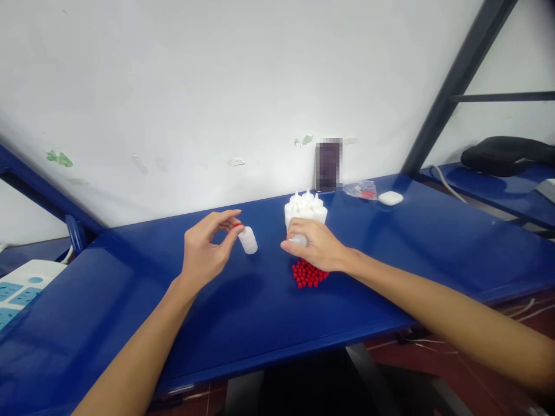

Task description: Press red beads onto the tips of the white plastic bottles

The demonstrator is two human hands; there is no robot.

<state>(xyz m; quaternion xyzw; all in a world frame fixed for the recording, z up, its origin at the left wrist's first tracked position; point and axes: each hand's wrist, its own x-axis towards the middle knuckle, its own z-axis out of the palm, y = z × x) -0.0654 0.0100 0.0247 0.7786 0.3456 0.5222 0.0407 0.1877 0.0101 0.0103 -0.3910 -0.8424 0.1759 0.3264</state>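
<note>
The fingertips of my left hand are pinched around a small red cap, only partly visible between them. Just beyond these fingers is a white plastic bottle, its top end close to the cap; whether cap and bottle are joined I cannot tell. My right hand is wrapped round another white bottle, seen end-on and mostly covered by the fingers. Behind that hand stands a tight group of white dropper bottles with pointed tips. A pile of red caps lies below my right hand.
The blue tabletop runs along a white wall. Against the wall leans a dark, blurred-out rectangle. A clear plastic bag with red pieces and a rounded white case lie at the back right. A power strip sits at far left.
</note>
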